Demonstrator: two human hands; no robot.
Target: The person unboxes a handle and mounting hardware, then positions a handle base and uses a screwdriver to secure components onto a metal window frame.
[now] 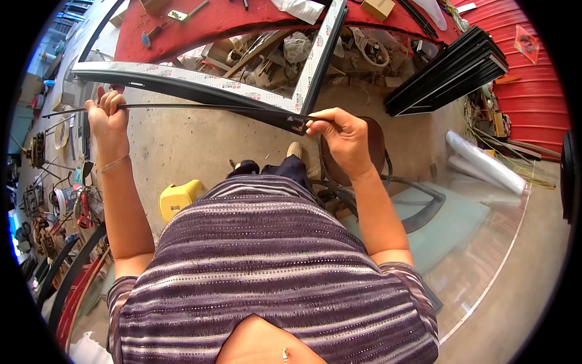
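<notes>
A long thin black strip [200, 107], like a rubber seal, stretches across in front of me between both hands. My left hand [109, 115] is closed around it, and its free end sticks out to the left. At the other end, my right hand [345, 142] pinches the strip near the lower corner of a black window frame [242, 94]. White printed film covers the frame's upper face. The frame lies partly on a red-covered table [188, 33], its near edge jutting toward me. Whether the strip touches the frame along its length, I cannot tell.
Black profiles [451, 73] are stacked at the right. A chair [357, 151] and a glass sheet [436, 224] stand below my right arm. A yellow stool [180, 199] is near my left side. Plastic-wrapped rolls [485, 162] lie at the far right. Scraps fill the space under the table.
</notes>
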